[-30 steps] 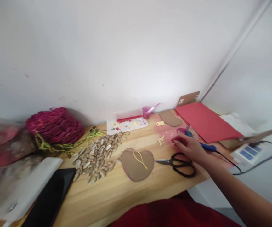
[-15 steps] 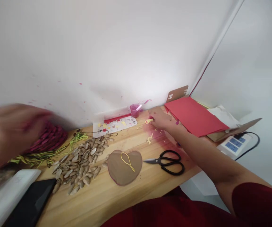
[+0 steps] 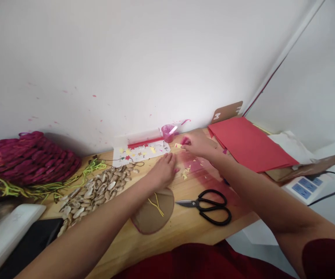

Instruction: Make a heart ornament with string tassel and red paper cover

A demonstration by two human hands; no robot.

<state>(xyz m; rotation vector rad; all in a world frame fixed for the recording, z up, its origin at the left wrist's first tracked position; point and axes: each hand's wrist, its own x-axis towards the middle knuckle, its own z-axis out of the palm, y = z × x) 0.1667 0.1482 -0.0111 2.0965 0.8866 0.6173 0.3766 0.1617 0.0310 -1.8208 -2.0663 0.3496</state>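
Head view. The right hand is closed to a fingertip pinch on a small yellow scrap, low over the far part of the worktop. A pink cup stands just beyond it.

The left hand lies open, palm down, gripping nothing, just beside the right hand and nearer the body.

Judged step: scrap pick-up. Any lift calls for a tight pinch, because the piece is tiny.

Loose yellow shreds lie between the hands. The scissors lie bodyward of the right hand. A brown card lies partly under the left wrist. Nothing obstructs either hand.
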